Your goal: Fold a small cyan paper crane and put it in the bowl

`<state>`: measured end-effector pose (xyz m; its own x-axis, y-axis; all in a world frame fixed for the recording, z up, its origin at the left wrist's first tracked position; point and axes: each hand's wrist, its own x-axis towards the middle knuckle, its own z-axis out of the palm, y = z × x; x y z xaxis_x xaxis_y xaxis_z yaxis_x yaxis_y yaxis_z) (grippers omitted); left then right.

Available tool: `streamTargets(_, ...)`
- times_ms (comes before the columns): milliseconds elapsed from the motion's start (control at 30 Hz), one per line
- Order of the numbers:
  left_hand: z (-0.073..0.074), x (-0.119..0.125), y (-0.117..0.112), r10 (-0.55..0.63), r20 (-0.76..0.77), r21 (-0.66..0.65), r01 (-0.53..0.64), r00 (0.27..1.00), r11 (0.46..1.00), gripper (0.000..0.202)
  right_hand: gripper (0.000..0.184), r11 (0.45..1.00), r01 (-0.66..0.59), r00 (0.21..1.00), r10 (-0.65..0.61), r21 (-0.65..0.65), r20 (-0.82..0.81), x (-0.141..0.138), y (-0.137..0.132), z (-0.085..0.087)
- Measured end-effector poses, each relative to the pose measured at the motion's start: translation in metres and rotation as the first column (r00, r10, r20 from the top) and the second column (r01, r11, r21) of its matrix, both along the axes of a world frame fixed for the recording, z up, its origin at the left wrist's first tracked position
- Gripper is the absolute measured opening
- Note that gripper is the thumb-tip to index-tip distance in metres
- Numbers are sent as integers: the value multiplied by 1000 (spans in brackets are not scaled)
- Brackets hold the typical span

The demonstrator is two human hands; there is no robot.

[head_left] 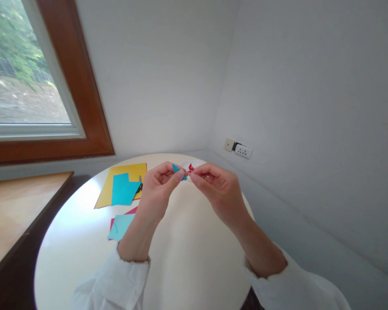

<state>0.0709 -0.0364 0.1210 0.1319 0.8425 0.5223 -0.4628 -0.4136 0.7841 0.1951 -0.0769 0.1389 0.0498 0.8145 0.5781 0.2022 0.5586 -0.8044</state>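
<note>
Above the round table, my left hand (159, 185) is closed in a pinch on a small blue paper piece (177, 169), part of which is covered by the thumb. My right hand (218, 187) meets it fingertip to fingertip, thumb and forefinger pressed together by the right end of the blue piece. What those right fingers grip is too small to make out. Just behind the fingertips shows a small red piece (190, 167), near or in a clear dish (198, 163) that the hands partly hide.
On the round white table (67, 249), a yellow sheet (106, 188) lies at the left under a cut blue sheet (121, 193) and partly hidden scissors (140, 185). Closer in are light blue paper (120, 227) and red paper (131, 211). Walls and a socket (243, 150) stand behind.
</note>
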Motion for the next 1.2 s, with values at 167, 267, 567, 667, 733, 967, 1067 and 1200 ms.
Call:
streamTargets(167, 0, 4, 0, -75, 35, -107, 78, 997, 991, 14, 13, 999, 43, 999, -43, 24, -12, -1, 4, -5)
streamTargets(267, 0, 6, 2, -123, 82, -156, 135, 989, 979, 14, 16, 999, 47, 999, -46, 14, -22, -1, 8, -11)
streamTargets(567, -3, 8, 5, -130, 104, -237, 152, 986, 960, 17, 18, 997, 72, 995, -75, 32, 69, 0, 16, -21)
streamTargets(667, -4, 7, 7, -111, 83, -232, 128, 990, 964, 16, 18, 990, 126, 985, -133, 68, 111, 1, 16, -22)
streamTargets(733, -4, 6, 8, -90, 55, -218, 100, 994, 971, 15, 18, 982, 157, 975, -171, 101, 146, 1, 16, -23)
streamTargets(967, -2, 8, 7, -26, 17, -199, 28, 1000, 980, 21, 17, 986, 140, 983, -149, 91, 104, 1, 18, -27)
streamTargets(1067, -2, 10, 6, -6, 31, -213, 12, 999, 977, 21, 19, 993, 112, 991, -115, 45, 72, 0, 19, -30)
streamTargets(1200, -4, 10, 7, -2, 44, -237, 12, 999, 972, 19, 21, 994, 101, 993, -103, 28, 59, -2, 23, -35)
